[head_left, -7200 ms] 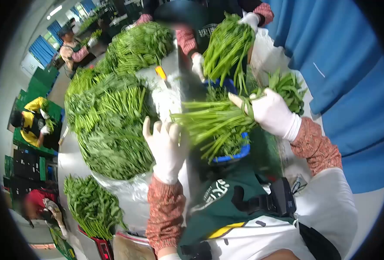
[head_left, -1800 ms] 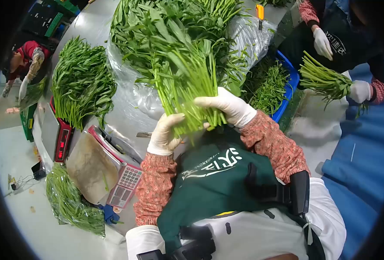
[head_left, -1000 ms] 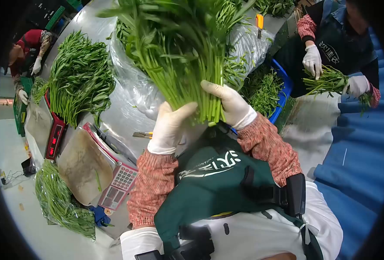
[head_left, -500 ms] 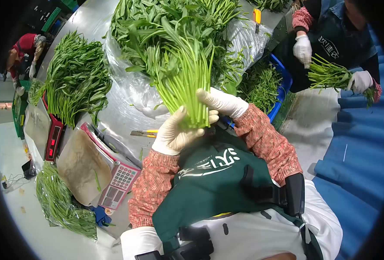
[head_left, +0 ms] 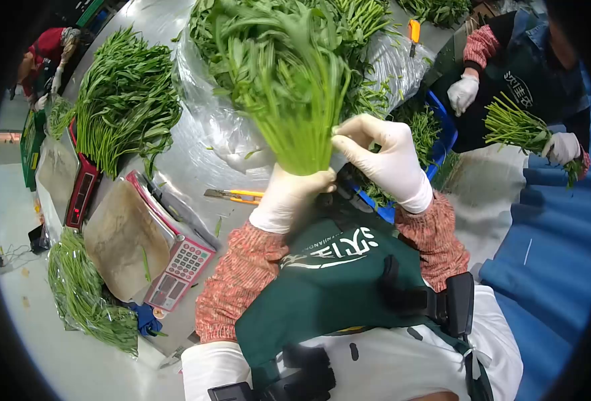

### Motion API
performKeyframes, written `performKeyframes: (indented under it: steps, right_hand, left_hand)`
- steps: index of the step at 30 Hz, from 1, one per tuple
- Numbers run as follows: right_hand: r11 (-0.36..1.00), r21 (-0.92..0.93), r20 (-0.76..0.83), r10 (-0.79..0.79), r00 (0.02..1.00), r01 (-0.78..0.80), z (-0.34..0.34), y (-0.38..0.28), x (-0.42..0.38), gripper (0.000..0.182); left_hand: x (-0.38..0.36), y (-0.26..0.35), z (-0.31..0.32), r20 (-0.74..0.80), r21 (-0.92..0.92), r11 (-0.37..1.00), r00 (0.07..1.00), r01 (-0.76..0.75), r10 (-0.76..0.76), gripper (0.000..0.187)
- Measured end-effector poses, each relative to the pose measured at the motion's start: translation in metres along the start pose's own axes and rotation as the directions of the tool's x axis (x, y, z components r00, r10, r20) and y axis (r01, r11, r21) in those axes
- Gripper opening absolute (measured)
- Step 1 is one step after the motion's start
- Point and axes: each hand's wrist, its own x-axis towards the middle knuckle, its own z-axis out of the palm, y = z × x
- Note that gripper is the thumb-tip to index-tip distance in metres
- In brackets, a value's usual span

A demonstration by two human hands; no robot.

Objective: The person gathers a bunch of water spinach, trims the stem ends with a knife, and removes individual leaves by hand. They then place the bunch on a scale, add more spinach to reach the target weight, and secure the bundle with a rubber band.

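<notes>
My left hand [head_left: 292,194], in a pale glove, is wrapped round the cut ends of a bunch of green leafy stems [head_left: 302,127]. The bunch stands upright, its leaves smeared by motion, in front of a large heap of greens [head_left: 209,33]. On the right side of the stems is my right hand [head_left: 389,157], also gloved, with thumb and forefinger pinched together at the edge of the bunch. Whether a stem is between those fingertips is too small to tell. An orange cutter [head_left: 245,195] lies on the metal table just left of my left wrist.
At left are a scale [head_left: 178,264] with a keypad, a second scale [head_left: 83,190] bearing greens, and bagged greens [head_left: 85,294]. A blue basket [head_left: 447,134] of trimmings is at right. One co-worker [head_left: 509,73] holds a bunch at upper right; another [head_left: 45,60] stands at upper left.
My left hand has closed round the stem ends. My right hand has moved from the front of the bunch to its right side, fingers now pinched. The co-worker's free hand has lowered slightly.
</notes>
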Motion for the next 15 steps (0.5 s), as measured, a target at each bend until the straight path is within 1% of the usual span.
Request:
performKeyframes:
  steps: [1, 2, 3, 4, 5, 7, 8, 9, 10, 11, 12, 14, 15]
  right_hand:
    - [0.994, 0.032, -0.019, -0.106, 0.994, 0.107, 0.005, -0.011, 0.000, 0.018]
    - [0.974, -0.120, -0.017, -0.196, 0.981, 0.192, 0.011, -0.013, 0.002, 0.019]
    - [0.923, -0.272, 0.001, -0.282, 0.960, 0.271, 0.017, -0.012, 0.005, 0.020]
    - [0.918, -0.347, -0.045, -0.222, 0.974, 0.193, 0.025, -0.007, 0.008, 0.023]
    - [0.908, -0.385, -0.072, -0.207, 0.976, 0.165, 0.029, 0.003, 0.013, 0.027]
    - [0.864, -0.493, -0.019, -0.128, 0.992, 0.102, 0.031, 0.013, 0.018, 0.031]
    - [0.869, -0.486, 0.003, -0.109, 0.994, 0.096, 0.033, 0.020, 0.018, 0.033]
    - [0.873, -0.479, 0.023, -0.091, 0.996, 0.091, 0.034, 0.025, 0.019, 0.036]
    - [0.860, -0.508, 0.076, -0.004, 0.997, 0.043, 0.032, 0.023, 0.023, 0.036]
    - [0.860, -0.504, 0.060, -0.060, 0.996, 0.082, 0.034, 0.023, 0.024, 0.034]
    - [0.856, -0.503, 0.043, -0.113, 0.993, 0.119, 0.038, 0.023, 0.025, 0.033]
    - [0.836, -0.521, 0.014, -0.191, 0.981, 0.170, 0.045, 0.027, 0.028, 0.027]
    - [0.836, -0.528, 0.024, -0.162, 0.986, 0.150, 0.046, 0.029, 0.032, 0.026]
  left_hand:
    - [0.004, -0.002, 0.004, 0.008, 0.054, 0.999, 1.000, -0.010, 0.010, 0.030]
    - [0.006, 0.006, 0.001, 0.078, 0.248, 0.960, 0.985, 0.127, -0.151, 0.037]
    - [0.006, 0.004, 0.016, 0.086, 0.146, 0.989, 0.996, -0.037, 0.025, 0.029]
    - [0.008, 0.003, 0.017, 0.113, 0.041, 0.999, 0.993, 0.026, -0.030, 0.033]
    - [0.010, 0.001, 0.014, 0.140, -0.064, 0.994, 0.987, 0.090, -0.080, 0.037]
    - [0.011, -0.007, 0.005, 0.178, -0.206, 0.966, 0.976, 0.159, -0.123, 0.035]
    - [0.008, -0.010, 0.001, 0.194, -0.274, 0.941, 0.970, 0.197, -0.147, 0.035]
    - [0.006, -0.012, -0.002, 0.180, -0.276, 0.940, 0.971, 0.201, -0.155, 0.035]
    - [0.005, -0.011, -0.003, 0.169, -0.278, 0.939, 0.972, 0.203, -0.160, 0.035]
    - [0.006, -0.012, -0.004, 0.162, -0.281, 0.938, 0.973, 0.205, -0.165, 0.035]
    - [0.007, -0.016, -0.006, 0.190, -0.300, 0.934, 0.972, 0.193, -0.139, 0.037]
    - [0.007, -0.008, 0.002, 0.111, -0.108, 0.986, 0.987, 0.126, -0.114, 0.037]
    - [0.007, -0.005, 0.005, 0.073, -0.008, 0.995, 0.993, 0.097, -0.096, 0.037]
